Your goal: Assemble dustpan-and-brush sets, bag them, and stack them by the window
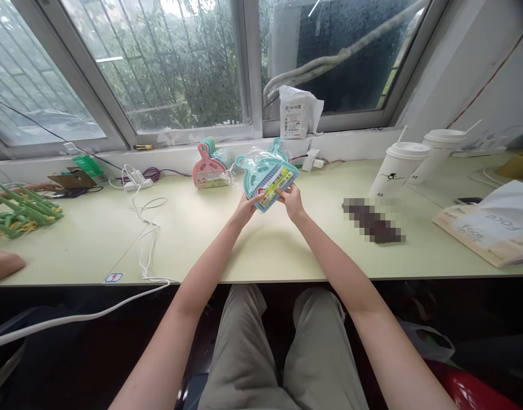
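Both my hands grip a teal mini dustpan-and-brush set [255,175], tilted above the table and partly wrapped in clear plastic. A yellow-green printed label and blue bristles run along its lower edge. My left hand [246,209] is closed on the lower left corner, and its thumb lies on the label. At the lower right edge, my right hand [291,199] pinches the set with the thumb in front. Another teal handle [278,145] shows just behind; I cannot tell whether it belongs to a separate set. Left of it, several similar sets with a pink dustpan [208,165] in front stand by the wall.
White cables and a power strip [138,185] lie left on the table [86,245]. Another person's arm [5,265] rests beside green plastic pieces [26,213] at far left. Lidded cups [395,171], a pixelated dark object [374,222] and a paper bag [487,228] occupy the right.
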`<action>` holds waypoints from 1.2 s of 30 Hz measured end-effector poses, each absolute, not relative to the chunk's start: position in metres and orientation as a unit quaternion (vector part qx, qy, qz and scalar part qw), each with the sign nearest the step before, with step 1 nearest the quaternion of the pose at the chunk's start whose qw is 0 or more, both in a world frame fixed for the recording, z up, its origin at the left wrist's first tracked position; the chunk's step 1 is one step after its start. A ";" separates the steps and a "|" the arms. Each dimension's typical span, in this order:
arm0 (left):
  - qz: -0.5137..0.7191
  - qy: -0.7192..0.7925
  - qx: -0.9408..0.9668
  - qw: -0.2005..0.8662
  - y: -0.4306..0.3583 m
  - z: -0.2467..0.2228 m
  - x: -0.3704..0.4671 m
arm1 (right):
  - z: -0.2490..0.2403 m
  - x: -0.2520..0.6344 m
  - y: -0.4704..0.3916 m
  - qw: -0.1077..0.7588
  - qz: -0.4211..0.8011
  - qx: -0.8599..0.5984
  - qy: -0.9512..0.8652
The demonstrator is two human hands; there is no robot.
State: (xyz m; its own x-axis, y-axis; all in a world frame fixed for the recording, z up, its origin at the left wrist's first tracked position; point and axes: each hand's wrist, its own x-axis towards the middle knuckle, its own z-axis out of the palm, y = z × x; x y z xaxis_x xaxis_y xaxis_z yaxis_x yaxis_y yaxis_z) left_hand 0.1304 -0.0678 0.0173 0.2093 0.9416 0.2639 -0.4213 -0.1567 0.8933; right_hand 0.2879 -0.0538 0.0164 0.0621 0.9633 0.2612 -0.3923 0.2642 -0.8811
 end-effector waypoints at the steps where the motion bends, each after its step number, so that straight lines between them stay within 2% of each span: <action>1: 0.579 0.257 0.499 0.591 -0.069 0.017 0.134 | 0.017 0.288 -0.054 0.664 0.510 -0.321 -0.443; 9: 0.588 0.275 0.489 0.583 -0.068 0.019 0.136 | 0.022 0.287 -0.058 0.659 0.504 -0.328 -0.452; 13: 0.606 0.329 0.496 0.528 -0.073 0.021 0.138 | 0.021 0.283 -0.061 0.668 0.485 -0.333 -0.456; 15: 0.628 0.382 0.507 0.450 -0.082 0.026 0.140 | 0.019 0.282 -0.062 0.674 0.479 -0.338 -0.449; 19: 0.634 0.489 0.554 0.227 -0.100 0.041 0.138 | 0.018 0.281 -0.061 0.675 0.475 -0.345 -0.446; 22: 0.577 0.525 0.621 0.072 -0.100 0.046 0.132 | 0.018 0.279 -0.061 0.660 0.480 -0.342 -0.467; 25: 0.496 0.537 0.682 -0.010 -0.088 0.043 0.126 | 0.018 0.275 -0.062 0.642 0.482 -0.343 -0.487; 28: 0.459 0.529 0.713 -0.021 -0.080 0.037 0.124 | 0.016 0.273 -0.063 0.633 0.474 -0.354 -0.499; 36: 0.476 0.508 0.717 0.044 -0.086 0.031 0.132 | 0.011 0.274 -0.058 0.635 0.474 -0.375 -0.481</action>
